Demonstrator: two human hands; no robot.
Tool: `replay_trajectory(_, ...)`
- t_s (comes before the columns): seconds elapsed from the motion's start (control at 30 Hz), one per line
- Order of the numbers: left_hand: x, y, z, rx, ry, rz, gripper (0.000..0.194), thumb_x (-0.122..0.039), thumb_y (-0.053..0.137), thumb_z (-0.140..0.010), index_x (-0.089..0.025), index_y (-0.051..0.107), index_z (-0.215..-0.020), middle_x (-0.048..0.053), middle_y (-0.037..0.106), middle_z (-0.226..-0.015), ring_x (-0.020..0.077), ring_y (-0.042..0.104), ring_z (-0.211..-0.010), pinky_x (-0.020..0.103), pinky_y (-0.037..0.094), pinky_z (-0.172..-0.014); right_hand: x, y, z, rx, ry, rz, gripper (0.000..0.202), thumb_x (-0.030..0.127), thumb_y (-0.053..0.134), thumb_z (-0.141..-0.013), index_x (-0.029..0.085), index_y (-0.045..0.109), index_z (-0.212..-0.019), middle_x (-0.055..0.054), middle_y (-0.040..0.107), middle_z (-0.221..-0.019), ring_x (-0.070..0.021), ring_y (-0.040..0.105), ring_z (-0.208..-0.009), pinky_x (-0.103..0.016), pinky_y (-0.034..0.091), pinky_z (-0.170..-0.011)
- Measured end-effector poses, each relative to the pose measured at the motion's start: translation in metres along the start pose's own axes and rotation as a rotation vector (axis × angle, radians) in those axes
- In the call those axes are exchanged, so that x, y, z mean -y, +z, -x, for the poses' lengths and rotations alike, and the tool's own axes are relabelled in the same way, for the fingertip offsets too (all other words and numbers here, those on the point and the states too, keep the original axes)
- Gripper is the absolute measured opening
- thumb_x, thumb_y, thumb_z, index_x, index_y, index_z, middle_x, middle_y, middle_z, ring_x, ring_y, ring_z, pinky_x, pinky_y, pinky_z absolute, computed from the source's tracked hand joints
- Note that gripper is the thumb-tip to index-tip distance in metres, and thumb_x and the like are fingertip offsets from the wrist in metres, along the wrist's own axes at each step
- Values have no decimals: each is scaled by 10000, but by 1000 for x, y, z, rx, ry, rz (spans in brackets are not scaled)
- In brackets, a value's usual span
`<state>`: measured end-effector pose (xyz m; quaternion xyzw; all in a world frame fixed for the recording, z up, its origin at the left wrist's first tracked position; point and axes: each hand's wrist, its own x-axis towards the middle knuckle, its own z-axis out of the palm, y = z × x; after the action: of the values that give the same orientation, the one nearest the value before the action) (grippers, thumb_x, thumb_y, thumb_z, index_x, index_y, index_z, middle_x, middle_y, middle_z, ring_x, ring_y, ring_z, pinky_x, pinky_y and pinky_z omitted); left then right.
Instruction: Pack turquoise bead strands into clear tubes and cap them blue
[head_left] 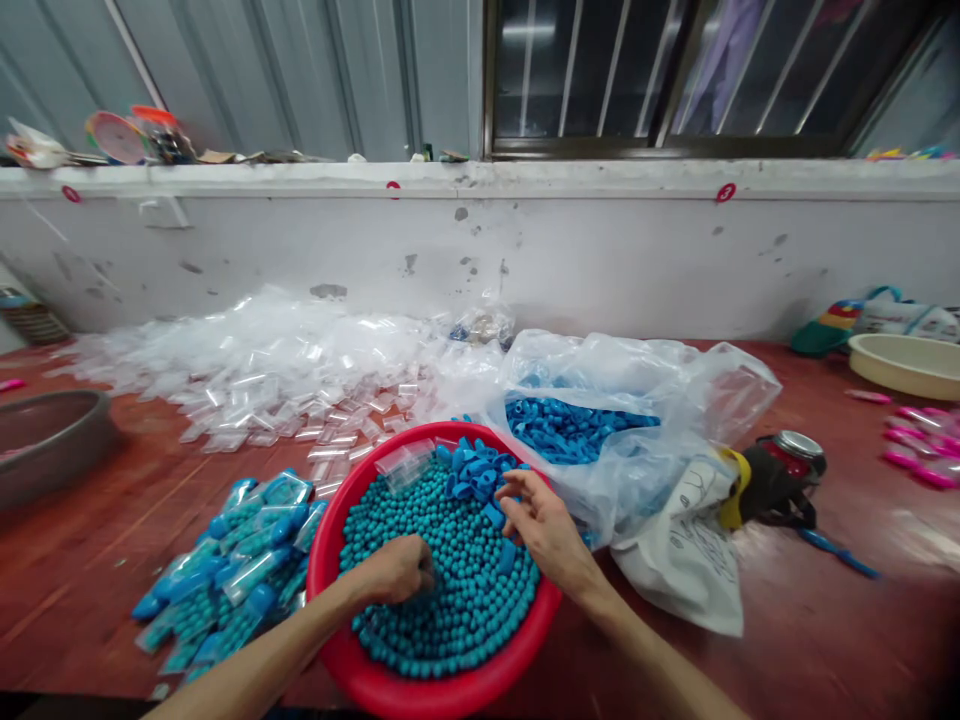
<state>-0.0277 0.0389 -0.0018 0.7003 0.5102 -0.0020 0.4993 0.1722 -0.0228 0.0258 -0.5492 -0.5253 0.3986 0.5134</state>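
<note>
"Bare forearms (255, 655) come in closest, one from each lower side. What's the biggest thing under them?"

"A reddish counter (862, 590), smooth and slightly shiny, with pale scuffs."

"And after that?"

"Clear plastic sleeves (247, 360), flat, glossy and oblong, heaped against the pitted white wall (600, 260). Next to them lies a crumpled, filmy bag (720, 375), its mouth gaping over a mass of hard blue pieces (577, 425)."

"Then the red basin (322, 560)?"

"Yes, round, with a thick, smooth plastic rim, at the near edge. Left of it sit filled packets (240, 560), piled loosely: transparent tubes showing teal beads, with blue ends. Right of it a limp white sack (697, 560) carries dark handwriting."

"How are the hands?"

"Both over the basin. The left hand (405, 570) is curled into a fist, knuckles up, down at the beads; whether anything is inside I can't tell. The right hand (540, 515) is loosely bent, fingertips at the edge of the blue caps (480, 465); I can't tell if it grips one."

"What's smallest in there?"

"A few clear sleeves lie at the basin's far side, beside the small pile of stubby, moulded caps. Smallest are the teal beads (442, 625), round and satiny, covering most of the inside, with curving rows along the near wall."
</note>
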Motion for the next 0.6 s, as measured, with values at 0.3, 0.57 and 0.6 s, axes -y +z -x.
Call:
replay_trajectory(0.3,-24,39,-50,157,-63,394,157,-247,587,-557,-183,465,-632,-68,429,-450,105,442,-420,252,391,-457,-8,-17,3,-62,59,-45,267,360,449,-773,182,442,-972,-41,561,-874,-99,527,-485,-219,425,-390)
replay_trajectory(0.57,-11,9,-24,232,25,694,306,-328,641,-600,-159,534,-832,-14,560,-682,112,545,-612,222,386,-549,-3,-23,5,295,-312,851,207,154,421,-803,216,612,-852,-30,618,-807,-172,545,-778,-295,413,-722)
replay_trajectory(0.6,-12,8,-21,226,33,709,296,-327,643,-608,-157,541,-828,-16,562,-685,107,540,-622,225,384,-568,-2,-17,5,368,-346,964,175,148,465,-771,212,620,-821,-39,617,-797,-191,538,-788,-315,408,-722)
